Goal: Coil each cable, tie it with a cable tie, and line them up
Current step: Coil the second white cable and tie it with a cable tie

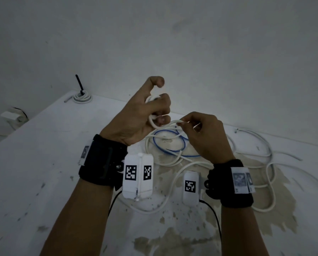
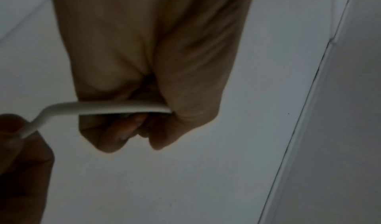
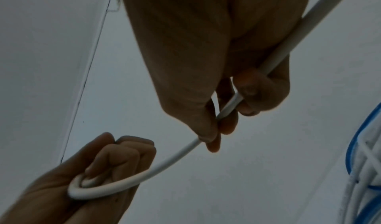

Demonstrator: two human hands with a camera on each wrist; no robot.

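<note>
From my feed, my left hand [image 1: 136, 115] is curled tight around a small loop of the thin white round cable [image 3: 115, 188], held up above the stained white table [image 1: 43, 163]. My right hand [image 1: 202, 133] pinches the same cable between thumb and fingertips — the rest trails down over a loose blue cable [image 1: 168, 145]. A coiled white cable [image 1: 82, 98] sits at the far left corner.

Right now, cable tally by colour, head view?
White cable in both hands: 1
White cable loose on the table, right: at least 1; tangle hides any more
White coiled cable, far left: 1
Blue cable: 1
Total: at least 4
</note>
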